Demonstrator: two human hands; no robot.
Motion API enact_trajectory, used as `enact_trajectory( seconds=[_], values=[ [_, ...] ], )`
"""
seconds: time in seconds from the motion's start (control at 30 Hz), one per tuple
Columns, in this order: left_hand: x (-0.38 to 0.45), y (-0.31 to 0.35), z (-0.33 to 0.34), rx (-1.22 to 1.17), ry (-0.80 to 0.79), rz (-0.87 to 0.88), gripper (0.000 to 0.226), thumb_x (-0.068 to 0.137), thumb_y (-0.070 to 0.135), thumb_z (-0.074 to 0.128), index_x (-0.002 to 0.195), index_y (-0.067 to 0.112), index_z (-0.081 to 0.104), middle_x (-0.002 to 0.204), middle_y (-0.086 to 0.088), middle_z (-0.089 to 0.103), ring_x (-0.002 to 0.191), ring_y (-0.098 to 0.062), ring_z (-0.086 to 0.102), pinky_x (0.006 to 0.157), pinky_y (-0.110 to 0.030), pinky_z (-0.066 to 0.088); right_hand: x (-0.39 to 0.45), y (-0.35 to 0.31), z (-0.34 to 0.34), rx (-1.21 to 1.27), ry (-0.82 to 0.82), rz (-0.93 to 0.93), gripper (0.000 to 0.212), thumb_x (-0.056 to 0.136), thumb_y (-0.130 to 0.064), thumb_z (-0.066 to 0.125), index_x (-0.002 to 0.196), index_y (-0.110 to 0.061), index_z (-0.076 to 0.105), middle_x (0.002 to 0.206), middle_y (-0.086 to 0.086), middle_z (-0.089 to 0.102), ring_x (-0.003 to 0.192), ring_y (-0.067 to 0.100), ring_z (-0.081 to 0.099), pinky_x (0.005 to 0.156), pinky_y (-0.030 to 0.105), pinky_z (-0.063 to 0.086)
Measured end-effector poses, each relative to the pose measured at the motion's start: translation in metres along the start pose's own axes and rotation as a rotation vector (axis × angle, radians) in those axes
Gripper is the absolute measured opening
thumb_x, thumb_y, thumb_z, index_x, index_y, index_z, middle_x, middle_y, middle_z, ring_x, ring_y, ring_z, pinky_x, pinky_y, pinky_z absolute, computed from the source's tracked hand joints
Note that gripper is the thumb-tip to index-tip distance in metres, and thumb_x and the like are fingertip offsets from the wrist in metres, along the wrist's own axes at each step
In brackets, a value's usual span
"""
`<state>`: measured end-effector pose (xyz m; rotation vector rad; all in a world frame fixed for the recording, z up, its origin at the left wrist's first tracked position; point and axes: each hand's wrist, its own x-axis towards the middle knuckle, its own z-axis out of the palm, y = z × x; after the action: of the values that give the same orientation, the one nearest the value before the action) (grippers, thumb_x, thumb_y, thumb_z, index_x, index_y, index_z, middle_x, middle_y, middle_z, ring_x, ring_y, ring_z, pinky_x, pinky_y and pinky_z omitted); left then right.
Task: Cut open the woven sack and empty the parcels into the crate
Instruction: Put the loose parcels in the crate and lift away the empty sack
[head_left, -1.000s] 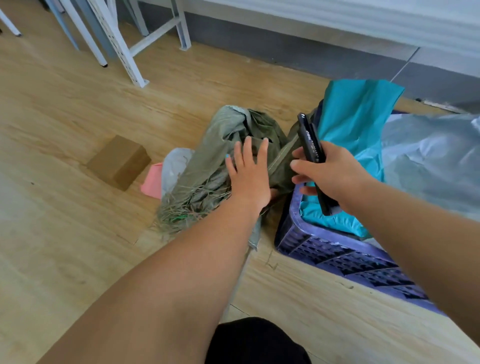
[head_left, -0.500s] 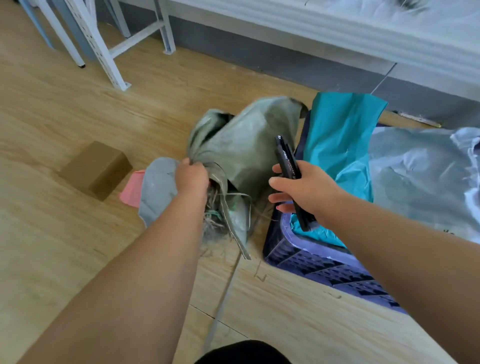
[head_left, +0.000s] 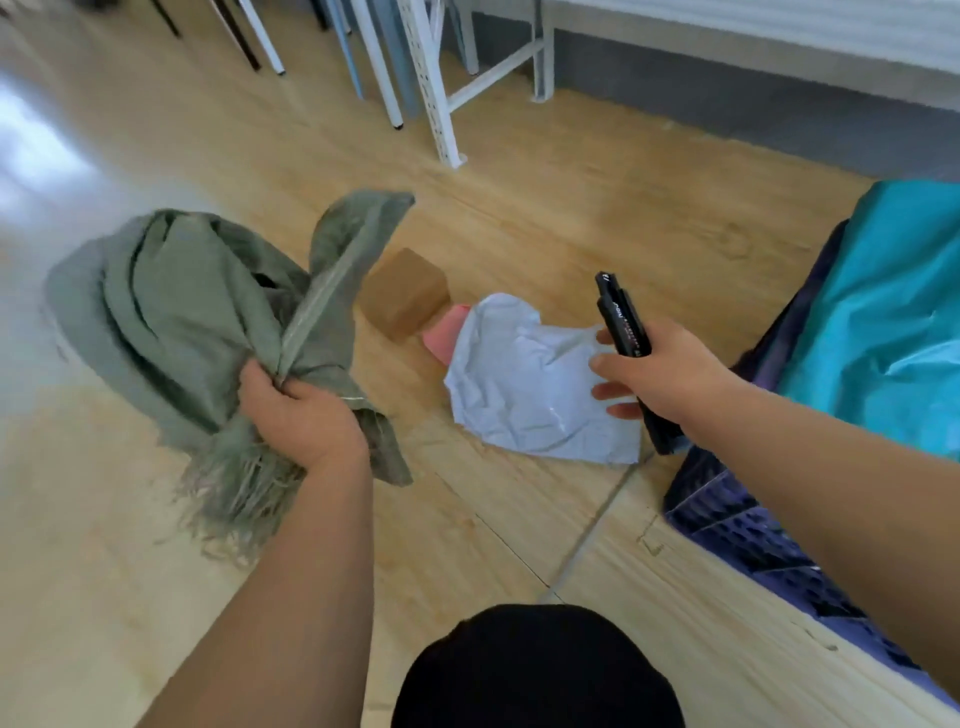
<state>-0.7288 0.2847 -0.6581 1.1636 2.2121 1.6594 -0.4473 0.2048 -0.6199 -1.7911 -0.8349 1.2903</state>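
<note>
here, a person holds an emptied woven sack and a utility knife above a wooden floor.
left hand (head_left: 304, 422) grips the bunched green woven sack (head_left: 197, 317) near its frayed end. right hand (head_left: 657, 376) is closed round a black utility knife (head_left: 623, 325). a grey mailer parcel (head_left: 524, 382), pink parcel (head_left: 445, 332) and cardboard box (head_left: 408, 297) lie on the floor (head_left: 597, 208); the purple crate (head_left: 737, 525) at right holds a teal parcel (head_left: 883, 317).
</note>
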Motion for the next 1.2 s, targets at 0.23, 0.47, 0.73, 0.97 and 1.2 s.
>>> enact_trajectory(
  seconds=[0.23, 0.47, 0.73, 0.97, 1.2],
  values=[
    [-0.046, -0.054, 0.009, 0.398, -0.33, -0.631, 0.063, 0.094, 0.01, 0.048, 0.149, 0.012, 0.017, 0.154, -0.015, 0.015, 0.132, -0.035, 0.031, 0.107, -0.039, 0.026, 0.004, 0.008, 0.01, -0.065, -0.042, 0.04, 0.032, 0.087, -0.019, 0.069, 0.116, -0.018, 0.058, 0.101, 0.006, 0.067, 0.078, 0.014, 0.072, 0.053, 0.025, 0.056],
    [-0.075, -0.033, 0.1, 0.47, -0.819, 0.084, 0.064, 0.085, 0.02, 0.062, 0.142, 0.016, 0.033, 0.146, -0.006, 0.034, 0.136, -0.029, 0.03, 0.109, -0.044, 0.029, 0.018, 0.022, 0.015, -0.112, -0.034, 0.089, 0.03, 0.087, -0.018, 0.068, 0.115, -0.018, 0.059, 0.1, 0.005, 0.068, 0.078, 0.013, 0.072, 0.055, 0.026, 0.056],
    [-0.082, -0.028, 0.203, 0.704, -1.262, 0.974, 0.091, 0.083, 0.019, 0.067, 0.152, 0.019, 0.008, 0.156, 0.0, 0.023, 0.147, -0.025, 0.007, 0.118, -0.042, 0.006, 0.046, 0.02, 0.022, -0.131, 0.01, 0.123, 0.025, 0.087, -0.017, 0.067, 0.111, -0.019, 0.058, 0.1, 0.004, 0.068, 0.078, 0.012, 0.071, 0.053, 0.023, 0.056],
    [-0.101, -0.063, 0.211, 0.937, -1.259, 1.089, 0.068, 0.083, 0.032, 0.063, 0.142, 0.022, 0.033, 0.138, -0.004, 0.041, 0.133, -0.028, 0.027, 0.115, -0.051, 0.001, 0.066, 0.027, 0.028, -0.107, 0.058, 0.2, 0.025, 0.087, -0.015, 0.067, 0.111, -0.017, 0.058, 0.102, 0.008, 0.067, 0.081, 0.015, 0.071, 0.054, 0.024, 0.057],
    [-0.1, -0.073, 0.173, 0.268, -1.068, 0.934, 0.023, 0.078, 0.007, 0.062, 0.092, 0.022, 0.073, 0.092, -0.001, 0.059, 0.106, -0.023, 0.053, 0.11, -0.049, 0.018, 0.079, 0.036, 0.028, -0.422, 0.082, 0.125, 0.031, 0.084, -0.019, 0.068, 0.112, -0.015, 0.058, 0.097, 0.012, 0.066, 0.086, 0.027, 0.069, 0.073, 0.041, 0.059]
  ],
)
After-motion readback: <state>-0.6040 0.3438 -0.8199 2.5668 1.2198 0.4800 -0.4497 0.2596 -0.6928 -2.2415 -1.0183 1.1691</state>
